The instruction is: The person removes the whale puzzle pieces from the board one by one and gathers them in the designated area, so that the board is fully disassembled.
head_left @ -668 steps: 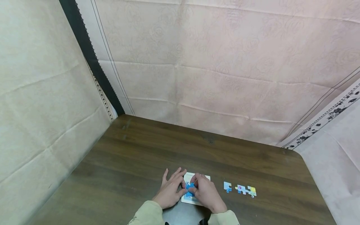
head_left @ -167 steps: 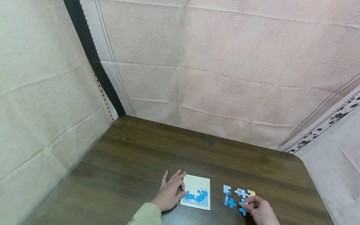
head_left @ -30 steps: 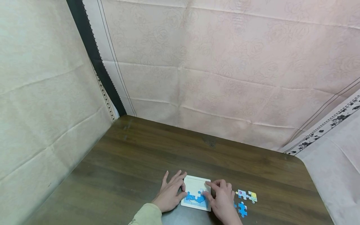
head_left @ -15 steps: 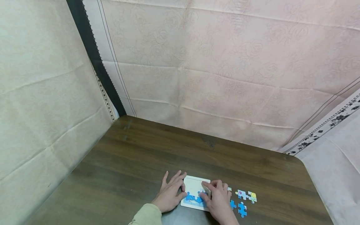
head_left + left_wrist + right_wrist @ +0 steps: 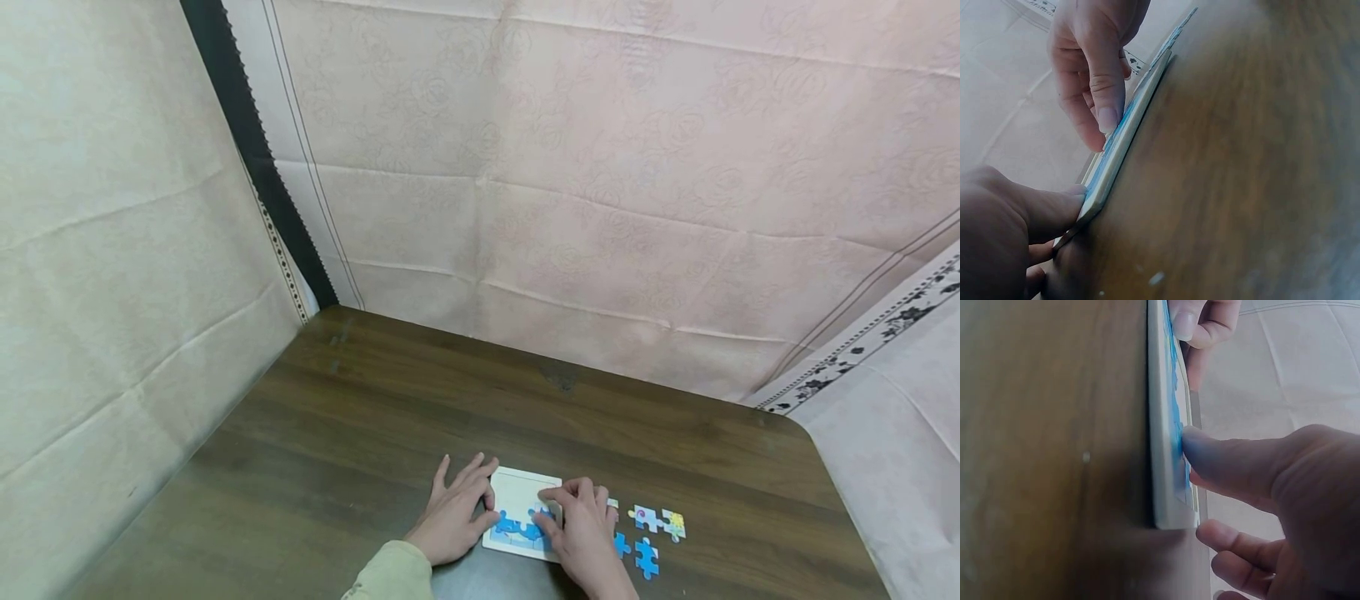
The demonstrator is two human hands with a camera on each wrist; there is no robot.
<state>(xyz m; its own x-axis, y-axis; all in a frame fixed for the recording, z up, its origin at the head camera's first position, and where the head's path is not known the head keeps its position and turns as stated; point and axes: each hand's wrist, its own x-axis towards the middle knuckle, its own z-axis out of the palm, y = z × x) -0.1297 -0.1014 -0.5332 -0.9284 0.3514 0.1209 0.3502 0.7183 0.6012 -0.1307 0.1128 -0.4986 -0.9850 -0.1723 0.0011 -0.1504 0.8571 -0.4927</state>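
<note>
A square, pale puzzle tray (image 5: 519,474) lies on the table, its near part filled with blue jigsaw pieces (image 5: 512,528) and its far part bare. My left hand (image 5: 450,514) holds the tray's left edge with thumb and index finger; the other fingers spread away over the table. In the left wrist view that thumb (image 5: 1063,209) rests on the tray's corner. My right hand (image 5: 585,533) bends over the right half, thumb and index finger pinching down at a puzzle piece. The right wrist view shows the thumb (image 5: 1207,450) on blue pieces; the pinched piece is mostly hidden.
Several loose pieces lie right of the tray: a purple-marked one (image 5: 645,518), a yellow one (image 5: 674,525), a blue one (image 5: 647,559), and others partly behind the right hand. Light cloth (image 5: 570,192) hangs behind the brown table (image 5: 420,392).
Over the longer span, the right hand moves from the loose pieces onto the tray's right half. In the last second it shifts slightly left. The left hand keeps its place at the edge.
</note>
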